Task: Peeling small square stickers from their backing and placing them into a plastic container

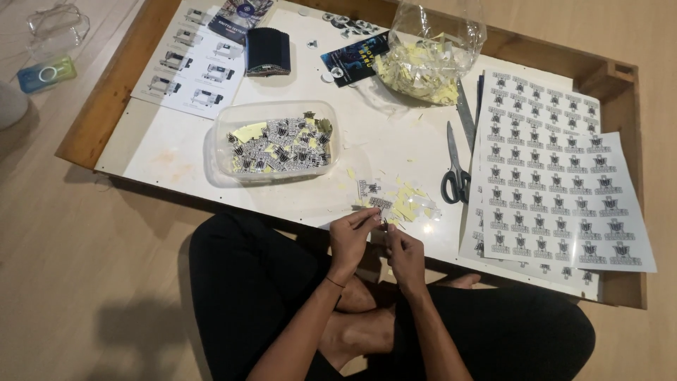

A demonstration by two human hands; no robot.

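My left hand (350, 236) and my right hand (404, 248) meet at the near edge of the low white table (176, 144), fingertips pinched together on a small black-and-white sticker (381, 220). Just beyond them lie a couple of cut stickers (369, 189) and a heap of yellow backing scraps (409, 202). A clear plastic tub (275, 141) with several cut stickers stands to the left. Grey-handled scissors (455, 169) lie to the right, beside printed sticker sheets (557, 183).
A clear bag (430, 53) of yellow scraps sits at the back. A black wallet-like pad (267, 51), a dark card (352, 60) and a printed sheet (190, 67) lie at the back left. The table has a raised wooden rim (106, 92). My crossed legs are below the table edge.
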